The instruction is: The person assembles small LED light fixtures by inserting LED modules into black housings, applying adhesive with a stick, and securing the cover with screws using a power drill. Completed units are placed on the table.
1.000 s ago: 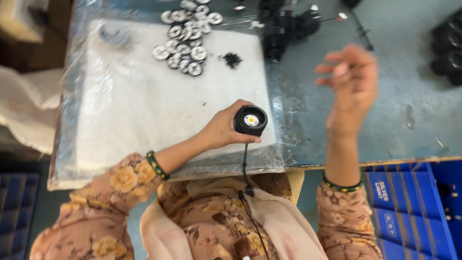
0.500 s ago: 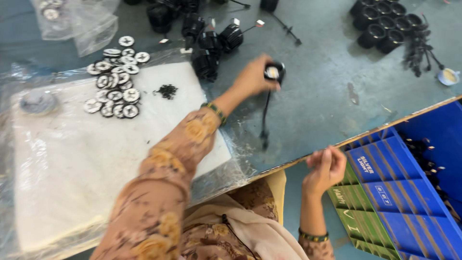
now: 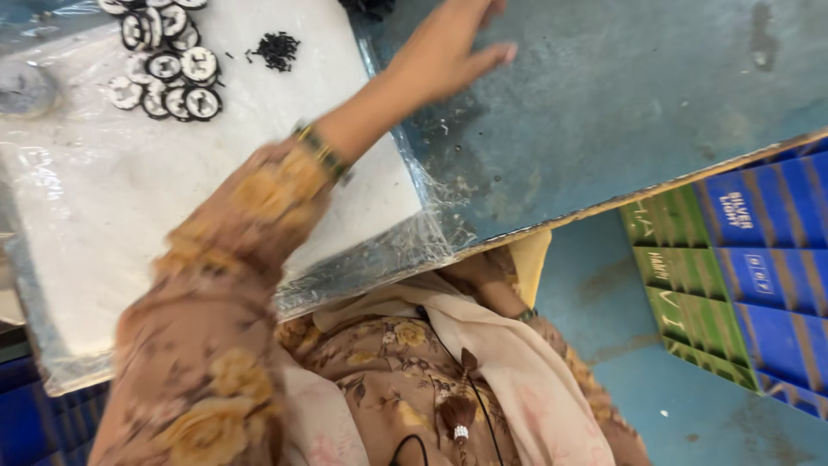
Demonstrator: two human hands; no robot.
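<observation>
My left hand (image 3: 448, 47) reaches across to the top middle of the view, fingers apart, palm down over the grey-blue table top (image 3: 621, 95); nothing shows in it. Its flowered sleeve and green-and-gold bangle (image 3: 321, 155) cross a white foam pad (image 3: 112, 233) wrapped in clear film. On the pad's far left lies a cluster of round black-and-white discs (image 3: 168, 73), with a small heap of black screws (image 3: 276, 50) beside it. My right hand is hidden; only its forearm with a bangle (image 3: 526, 315) shows below the table's edge.
Blue and green plastic crates (image 3: 742, 276) stand on the blue floor at the right, below the table's front edge (image 3: 638, 194). A grey round part (image 3: 21, 86) lies under film at the far left. A thin black cable (image 3: 448, 362) runs down my lap.
My left hand has let go of the black round part with the cable, which is out of view now. The right hand has dropped below the table. The view has swung left and down.
</observation>
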